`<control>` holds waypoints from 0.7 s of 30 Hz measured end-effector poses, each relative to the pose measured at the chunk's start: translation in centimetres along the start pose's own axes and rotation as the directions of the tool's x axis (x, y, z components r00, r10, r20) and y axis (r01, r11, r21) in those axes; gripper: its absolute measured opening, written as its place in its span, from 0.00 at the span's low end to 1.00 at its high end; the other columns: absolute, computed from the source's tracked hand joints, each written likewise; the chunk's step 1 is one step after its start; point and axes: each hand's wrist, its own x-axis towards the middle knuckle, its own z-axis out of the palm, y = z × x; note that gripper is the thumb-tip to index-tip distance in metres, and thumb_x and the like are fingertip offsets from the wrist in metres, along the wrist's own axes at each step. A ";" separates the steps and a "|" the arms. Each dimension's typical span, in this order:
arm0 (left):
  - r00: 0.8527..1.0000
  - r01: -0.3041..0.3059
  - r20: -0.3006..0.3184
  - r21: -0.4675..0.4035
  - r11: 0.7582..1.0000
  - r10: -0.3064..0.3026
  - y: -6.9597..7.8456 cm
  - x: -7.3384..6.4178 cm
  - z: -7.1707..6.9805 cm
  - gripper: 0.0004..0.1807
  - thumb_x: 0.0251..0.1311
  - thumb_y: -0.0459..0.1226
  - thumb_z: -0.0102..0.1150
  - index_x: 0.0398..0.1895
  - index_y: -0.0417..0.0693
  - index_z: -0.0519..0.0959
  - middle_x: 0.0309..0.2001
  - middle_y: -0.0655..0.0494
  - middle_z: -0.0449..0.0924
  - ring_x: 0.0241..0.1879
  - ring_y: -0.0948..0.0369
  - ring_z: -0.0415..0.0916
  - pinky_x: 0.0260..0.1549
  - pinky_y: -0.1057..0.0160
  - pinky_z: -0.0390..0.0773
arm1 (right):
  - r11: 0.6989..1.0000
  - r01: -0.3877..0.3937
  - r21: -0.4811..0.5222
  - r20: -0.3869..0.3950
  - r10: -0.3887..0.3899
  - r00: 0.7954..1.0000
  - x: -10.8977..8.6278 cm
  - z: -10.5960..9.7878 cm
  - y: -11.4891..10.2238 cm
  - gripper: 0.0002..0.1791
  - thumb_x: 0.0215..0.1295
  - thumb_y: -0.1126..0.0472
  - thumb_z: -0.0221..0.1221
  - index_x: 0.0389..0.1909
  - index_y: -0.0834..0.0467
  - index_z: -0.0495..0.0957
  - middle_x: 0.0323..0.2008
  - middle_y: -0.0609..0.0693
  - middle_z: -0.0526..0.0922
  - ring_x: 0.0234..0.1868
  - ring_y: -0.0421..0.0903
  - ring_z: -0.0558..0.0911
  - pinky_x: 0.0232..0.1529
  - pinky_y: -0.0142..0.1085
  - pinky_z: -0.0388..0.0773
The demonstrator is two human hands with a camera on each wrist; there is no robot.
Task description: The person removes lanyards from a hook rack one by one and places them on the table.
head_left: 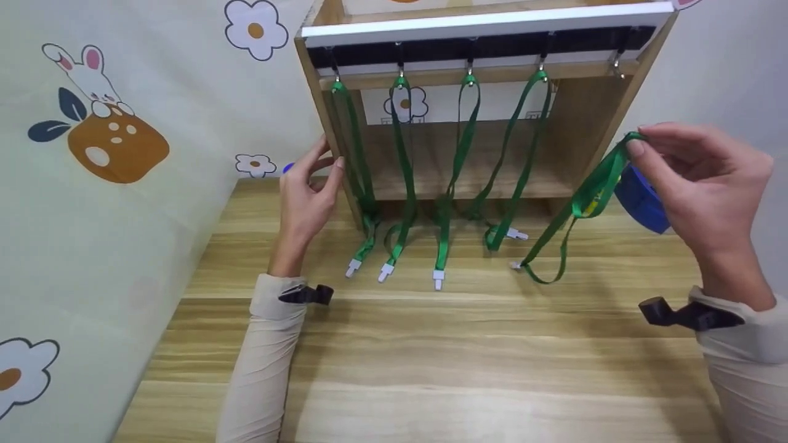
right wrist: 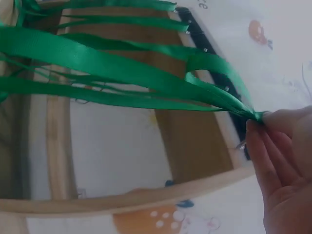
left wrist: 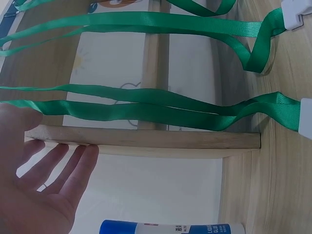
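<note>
In the head view my right hand point(head_left: 720, 184) pinches the looped end of a green lanyard point(head_left: 606, 178) between thumb and fingers, to the right of a wooden rack point(head_left: 640, 80). Its white clip point(head_left: 516, 265) hangs low, by the tabletop. Several other green lanyards point(head_left: 403, 160) hang from the rack's hooks, white clips downward. The rightmost hook point(head_left: 617, 64) is bare. My left hand point(head_left: 308, 197) holds the rack's left side board point(left wrist: 146, 138), thumb in front and fingers on the outer side. In the right wrist view the pinched lanyard point(right wrist: 53, 51) stretches across the rack.
A blue object point(head_left: 643, 200) stands behind my right hand, partly hidden. Beside the rack's left side lies a liquid glue bottle point(left wrist: 209, 229). The wood-grain table point(head_left: 468, 369) extends in front; a patterned backdrop point(head_left: 154, 246) rises behind and at left.
</note>
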 end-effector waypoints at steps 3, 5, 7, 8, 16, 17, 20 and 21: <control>1.000 -0.021 -0.008 -0.004 1.000 0.021 -0.1 0.0 0.1 0.28 0.77 0.35 0.63 0.77 0.42 0.75 0.70 0.45 0.82 0.61 0.49 0.87 0.51 0.63 0.91 | 0.996 -0.084 -0.013 0.024 0.084 0.996 -0.4 -0.5 1.6 0.14 0.70 0.67 0.71 0.53 0.67 0.89 0.46 0.36 0.92 0.45 0.32 0.90 0.52 0.19 0.83; 0.999 -0.037 -0.015 -0.004 0.999 0.037 -0.1 0.1 0.1 0.27 0.76 0.34 0.62 0.76 0.40 0.75 0.69 0.44 0.83 0.60 0.48 0.88 0.49 0.64 0.91 | 0.987 -0.159 -0.036 0.030 0.160 0.987 -0.6 -1.0 2.8 0.14 0.70 0.66 0.71 0.54 0.66 0.89 0.45 0.34 0.91 0.45 0.32 0.89 0.52 0.18 0.82; 0.999 -0.043 -0.018 -0.008 0.999 0.043 -0.2 0.1 0.1 0.27 0.76 0.34 0.63 0.76 0.40 0.75 0.69 0.43 0.83 0.60 0.48 0.88 0.49 0.65 0.91 | 0.971 -0.230 -0.069 0.034 0.233 0.972 -0.7 -1.5 4.2 0.15 0.70 0.64 0.72 0.54 0.64 0.89 0.44 0.33 0.90 0.45 0.32 0.89 0.53 0.18 0.81; 0.999 -0.045 -0.020 -0.007 0.999 0.045 -0.2 0.0 0.0 0.27 0.76 0.33 0.63 0.76 0.40 0.75 0.69 0.43 0.83 0.60 0.48 0.88 0.49 0.65 0.91 | 0.961 -0.261 -0.091 0.034 0.265 0.964 -0.7 -1.8 4.9 0.15 0.70 0.62 0.72 0.55 0.62 0.90 0.44 0.32 0.90 0.46 0.32 0.88 0.54 0.17 0.81; 1.000 -0.018 -0.006 -0.005 1.000 0.018 -0.3 -0.1 -0.1 0.28 0.77 0.34 0.61 0.78 0.43 0.73 0.73 0.45 0.80 0.63 0.48 0.86 0.54 0.62 0.90 | 0.871 -0.387 -0.301 0.023 0.413 0.911 -0.3 -3.9 9.8 0.18 0.73 0.48 0.70 0.58 0.51 0.90 0.44 0.26 0.88 0.42 0.20 0.83 0.48 0.11 0.78; 1.000 -0.017 -0.004 -0.006 1.000 0.017 -0.3 -0.1 -0.1 0.28 0.78 0.34 0.61 0.78 0.43 0.73 0.73 0.45 0.80 0.63 0.48 0.86 0.54 0.61 0.90 | 0.856 -0.395 -0.335 0.007 0.421 0.907 -0.2 -4.1 10.2 0.19 0.73 0.47 0.69 0.59 0.50 0.90 0.45 0.28 0.89 0.42 0.19 0.82 0.48 0.11 0.77; 1.000 -0.022 -0.002 -0.008 1.000 0.022 -0.3 -0.1 0.1 0.28 0.77 0.34 0.61 0.78 0.43 0.73 0.73 0.44 0.80 0.63 0.48 0.86 0.54 0.60 0.90 | 0.818 -0.425 -0.388 -0.052 0.441 0.896 -0.2 -4.8 11.0 0.20 0.74 0.45 0.67 0.60 0.48 0.89 0.51 0.34 0.92 0.42 0.17 0.79 0.50 0.12 0.77; 1.000 -0.023 -0.001 -0.009 1.000 0.023 -0.3 0.0 0.1 0.28 0.77 0.34 0.61 0.78 0.43 0.73 0.73 0.44 0.80 0.63 0.48 0.86 0.54 0.60 0.90 | 0.809 -0.431 -0.399 -0.068 0.442 0.894 -0.3 -4.9 11.2 0.20 0.75 0.44 0.67 0.61 0.48 0.89 0.53 0.36 0.92 0.43 0.17 0.78 0.51 0.12 0.78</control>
